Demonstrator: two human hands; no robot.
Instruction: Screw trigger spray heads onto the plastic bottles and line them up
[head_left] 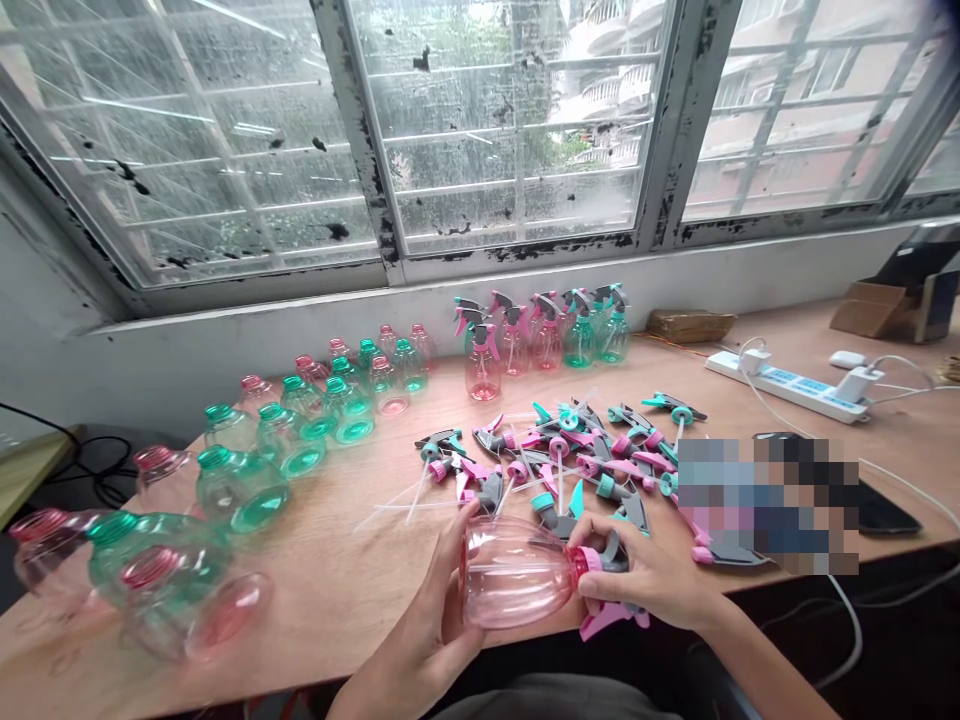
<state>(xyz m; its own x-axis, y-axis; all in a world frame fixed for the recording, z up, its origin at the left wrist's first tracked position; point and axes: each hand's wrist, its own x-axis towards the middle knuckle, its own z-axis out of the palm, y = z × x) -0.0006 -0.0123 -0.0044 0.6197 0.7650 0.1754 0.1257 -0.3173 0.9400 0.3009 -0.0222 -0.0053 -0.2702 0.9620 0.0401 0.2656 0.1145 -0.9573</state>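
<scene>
Near the table's front edge, a clear pink spray bottle (517,580) lies sideways between my hands. My left hand (431,625) is closed around its base. At the neck, the fingers of my right hand (637,570) grip the pink collar of a grey and pink trigger sprayer (611,610). The sprayer sits at the bottle's mouth, and its thin tube shows inside the bottle. Just beyond my hands lies a heap of loose trigger sprayers (559,450) in grey, pink and teal, some with white tubes sticking out.
Open-necked pink and green bottles (244,490) stand along the left side. Several bottles with sprayers fitted (547,335) stand by the wall below the window. A white power strip (787,385), a brown block (690,325) and a phone-like black slab (889,510) lie right.
</scene>
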